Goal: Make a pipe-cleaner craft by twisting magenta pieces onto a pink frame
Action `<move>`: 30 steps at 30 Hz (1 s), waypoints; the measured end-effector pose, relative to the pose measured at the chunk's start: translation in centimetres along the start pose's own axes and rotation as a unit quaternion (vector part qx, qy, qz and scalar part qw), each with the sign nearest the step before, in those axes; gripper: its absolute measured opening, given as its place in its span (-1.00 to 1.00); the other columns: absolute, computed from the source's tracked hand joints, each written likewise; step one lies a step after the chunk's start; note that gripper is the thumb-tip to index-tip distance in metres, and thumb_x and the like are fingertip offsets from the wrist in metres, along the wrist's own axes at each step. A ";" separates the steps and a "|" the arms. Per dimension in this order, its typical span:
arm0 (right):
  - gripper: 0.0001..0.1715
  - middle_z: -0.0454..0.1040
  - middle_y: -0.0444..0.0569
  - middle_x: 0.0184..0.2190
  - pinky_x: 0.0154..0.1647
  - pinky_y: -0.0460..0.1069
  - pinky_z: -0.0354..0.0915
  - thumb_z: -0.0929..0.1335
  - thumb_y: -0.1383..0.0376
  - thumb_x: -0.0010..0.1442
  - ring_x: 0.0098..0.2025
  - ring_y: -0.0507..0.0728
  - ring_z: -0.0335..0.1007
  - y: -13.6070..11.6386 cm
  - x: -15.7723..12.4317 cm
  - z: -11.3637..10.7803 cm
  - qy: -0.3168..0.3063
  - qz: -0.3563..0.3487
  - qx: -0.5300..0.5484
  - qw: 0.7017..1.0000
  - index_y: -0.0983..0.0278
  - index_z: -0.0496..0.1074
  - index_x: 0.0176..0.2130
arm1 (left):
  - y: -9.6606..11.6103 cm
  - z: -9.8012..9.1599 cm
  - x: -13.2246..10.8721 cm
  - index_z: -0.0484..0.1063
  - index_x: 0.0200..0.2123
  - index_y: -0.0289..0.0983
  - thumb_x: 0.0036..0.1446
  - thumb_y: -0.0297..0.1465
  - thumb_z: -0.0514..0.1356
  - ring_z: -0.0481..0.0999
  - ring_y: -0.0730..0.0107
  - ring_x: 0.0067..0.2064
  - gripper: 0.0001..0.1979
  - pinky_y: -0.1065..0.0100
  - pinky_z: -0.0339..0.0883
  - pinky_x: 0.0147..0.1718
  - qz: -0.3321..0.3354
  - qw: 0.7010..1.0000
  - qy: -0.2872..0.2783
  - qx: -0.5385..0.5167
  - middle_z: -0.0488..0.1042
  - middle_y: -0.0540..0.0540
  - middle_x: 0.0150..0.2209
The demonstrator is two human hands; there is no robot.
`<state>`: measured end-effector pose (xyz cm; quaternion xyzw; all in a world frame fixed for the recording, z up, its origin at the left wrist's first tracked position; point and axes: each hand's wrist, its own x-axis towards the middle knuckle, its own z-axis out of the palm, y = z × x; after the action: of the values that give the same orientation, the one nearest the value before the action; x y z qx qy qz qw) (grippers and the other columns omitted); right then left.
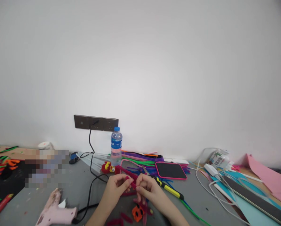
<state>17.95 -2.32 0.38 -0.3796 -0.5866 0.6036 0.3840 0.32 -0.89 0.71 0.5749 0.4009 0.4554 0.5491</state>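
Observation:
My left hand (117, 185) and my right hand (147, 187) meet low in the middle of the view, both pinched on a dark red pipe cleaner (128, 173) that runs up and left from the fingers. Below my right hand lie an orange and black craft piece (137, 212) and more red pipe cleaner bits. A small red and yellow fuzzy figure (107, 167) sits just beyond my left hand.
A pink glue gun (54, 211) with a black cable lies at the lower left. A water bottle (116, 145) stands by the wall socket strip (95, 123). A phone in a pink case (170, 170), a yellow utility knife (170, 189), coloured pipe cleaners, white cables and paper sheets (267, 177) fill the right.

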 end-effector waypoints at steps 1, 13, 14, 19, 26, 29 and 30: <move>-0.53 0.45 -0.22 -0.66 -0.64 -0.16 0.14 0.41 -0.06 0.05 -0.72 -0.07 0.20 -0.1 0.0 0.0 0.000 0.001 -0.002 1.000 0.25 0.25 -0.38 | 0.0 0.0 0.0 0.56 -0.51 -0.35 -0.06 -0.06 0.31 0.38 0.42 -0.54 -0.59 0.44 0.29 -0.51 0.000 1.000 -0.001 0.000 0.45 -0.04 -0.60; -0.54 0.40 -0.25 -0.67 -0.64 -0.15 0.16 0.40 -0.05 0.05 -0.73 -0.07 0.18 0.2 0.0 -0.1 0.005 0.006 -0.015 1.000 0.24 0.24 -0.39 | 0.1 0.0 -0.1 0.55 -0.51 -0.33 -0.06 -0.06 0.30 0.38 0.40 -0.55 -0.60 0.43 0.29 -0.51 0.005 1.000 -0.006 0.008 0.46 -0.03 -0.62; -0.54 0.40 -0.24 -0.66 -0.64 -0.15 0.16 0.41 -0.05 0.05 -0.72 -0.07 0.18 0.2 0.0 -0.1 0.005 0.006 -0.013 1.000 0.24 0.23 -0.39 | 0.0 0.0 -0.1 0.55 -0.51 -0.33 -0.04 -0.07 0.29 0.38 0.40 -0.55 -0.61 0.43 0.29 -0.51 0.007 1.000 -0.009 0.008 0.46 -0.03 -0.61; -0.57 0.31 -0.25 -0.63 -0.58 -0.15 0.11 0.47 0.01 -0.02 -0.62 -0.06 0.17 0.0 0.1 0.1 0.026 -0.013 -0.025 0.999 0.26 0.29 -0.42 | -0.4 -0.2 -0.1 0.52 -0.51 -0.33 0.01 -0.08 0.27 0.38 0.42 -0.54 -0.62 0.44 0.29 -0.49 0.007 1.000 -0.016 -0.004 0.45 -0.02 -0.61; -0.62 0.19 -0.27 -0.64 -0.57 -0.14 0.07 0.48 0.07 -0.04 -0.60 -0.05 0.06 0.0 0.0 0.2 0.029 -0.012 -0.032 0.999 0.27 0.34 -0.47 | -0.1 0.0 -0.2 0.49 -0.55 -0.32 -0.06 -0.05 0.31 0.37 0.43 -0.55 -0.59 0.43 0.30 -0.51 -0.016 0.999 -0.013 -0.030 0.42 0.00 -0.63; -0.64 0.25 -0.23 -0.61 -0.53 -0.12 0.14 0.48 0.09 -0.03 -0.57 -0.04 0.11 -0.4 -0.1 0.4 0.022 -0.009 -0.029 0.999 0.28 0.34 -0.48 | 0.1 0.1 -0.2 0.49 -0.56 -0.32 -0.06 -0.06 0.31 0.36 0.44 -0.56 -0.60 0.44 0.29 -0.52 -0.016 0.999 -0.019 -0.037 0.41 0.01 -0.64; -0.65 0.28 -0.21 -0.59 -0.51 -0.12 0.16 0.48 0.09 -0.02 -0.56 -0.03 0.14 -0.5 -0.2 0.4 0.019 -0.011 -0.026 0.999 0.28 0.35 -0.48 | 0.1 0.2 -0.2 0.48 -0.57 -0.32 -0.06 -0.06 0.31 0.35 0.45 -0.56 -0.60 0.45 0.29 -0.52 -0.015 0.999 -0.020 -0.040 0.40 0.02 -0.65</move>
<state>17.66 -2.68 0.90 -0.3945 -0.5987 0.5765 0.3919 0.42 -1.14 0.80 0.5553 0.3795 0.4516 0.5862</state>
